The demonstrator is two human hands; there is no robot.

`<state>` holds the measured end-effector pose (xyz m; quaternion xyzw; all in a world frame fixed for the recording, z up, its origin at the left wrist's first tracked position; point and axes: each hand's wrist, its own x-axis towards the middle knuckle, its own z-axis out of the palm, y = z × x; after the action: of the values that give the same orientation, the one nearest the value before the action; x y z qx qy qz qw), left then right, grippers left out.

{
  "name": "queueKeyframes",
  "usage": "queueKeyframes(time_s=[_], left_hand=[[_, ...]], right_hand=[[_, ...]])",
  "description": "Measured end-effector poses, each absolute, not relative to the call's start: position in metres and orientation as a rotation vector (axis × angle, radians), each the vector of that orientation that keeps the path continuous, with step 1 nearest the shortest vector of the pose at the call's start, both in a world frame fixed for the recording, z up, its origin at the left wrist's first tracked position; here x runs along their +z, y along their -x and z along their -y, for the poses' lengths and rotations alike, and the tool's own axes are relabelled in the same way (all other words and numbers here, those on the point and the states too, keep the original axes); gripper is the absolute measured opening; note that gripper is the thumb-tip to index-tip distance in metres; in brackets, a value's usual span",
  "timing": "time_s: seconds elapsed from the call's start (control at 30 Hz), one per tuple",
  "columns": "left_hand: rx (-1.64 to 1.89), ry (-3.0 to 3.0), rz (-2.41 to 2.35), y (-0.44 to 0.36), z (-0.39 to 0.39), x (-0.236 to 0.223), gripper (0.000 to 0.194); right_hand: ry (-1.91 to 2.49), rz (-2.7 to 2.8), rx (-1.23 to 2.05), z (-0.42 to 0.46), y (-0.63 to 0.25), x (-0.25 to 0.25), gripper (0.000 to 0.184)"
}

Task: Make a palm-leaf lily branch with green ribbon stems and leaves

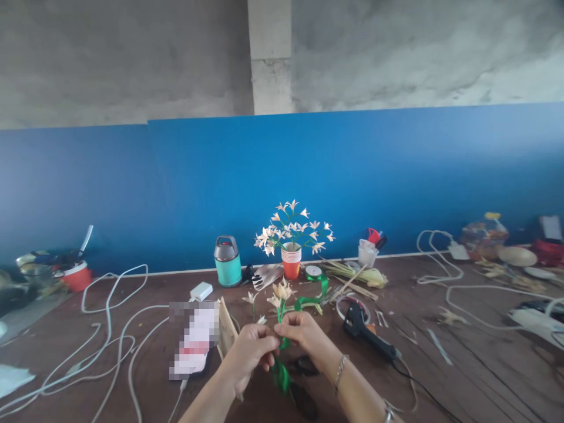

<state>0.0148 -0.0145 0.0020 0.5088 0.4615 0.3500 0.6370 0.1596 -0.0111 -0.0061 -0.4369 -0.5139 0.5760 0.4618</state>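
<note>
My left hand (pixel 254 348) and my right hand (pixel 303 330) meet at the front middle of the table, fingers pinched together. Between them stands a green-wrapped stem topped with cream artificial flowers (pixel 282 291). Green ribbon (pixel 281 376) hangs below the fingers of my left hand. My right hand pinches the stem just under the blossoms; the fingertips partly hide the exact contact. Loose small flowers (pixel 250 298) lie just behind my left hand. More ribbon trails from a spool (pixel 314 271) farther back. A dark, blurred object (pixel 305 365) lies beneath my right wrist.
A red paper cup (pixel 291 268) holds a spray of flowers beside a teal flask (pixel 228 267). Right of my hands lies a black glue gun (pixel 368 333) with its cord. A phone (pixel 196 341) and white cables (pixel 108 311) occupy the left. Dried stalks (pixel 356 273) lie behind.
</note>
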Motion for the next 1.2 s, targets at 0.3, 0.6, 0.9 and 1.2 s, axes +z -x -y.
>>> queueKeyframes(time_s=[0.3,0.6,0.9,1.2], left_hand=[[0.823,-1.079,-0.938,-0.0133,0.0129,-0.0007,0.015],[0.812,-1.051,-0.899,-0.0136,0.014,0.0031,0.018],[0.787,-1.012,-0.803,-0.0128,0.0197,0.0057,0.02],[0.756,-1.088,-0.845,-0.0106,0.0181,0.006,0.012]], right_hand=[[0.792,1.051,1.639,0.0121,-0.1632,-0.0098,0.03],[0.777,1.027,1.654,0.0115,-0.1638,-0.0115,0.024],[0.622,1.121,1.756,0.0141,-0.1643,-0.0121,0.026],[0.659,1.157,1.712,0.0133,-0.1644,-0.0124,0.026]])
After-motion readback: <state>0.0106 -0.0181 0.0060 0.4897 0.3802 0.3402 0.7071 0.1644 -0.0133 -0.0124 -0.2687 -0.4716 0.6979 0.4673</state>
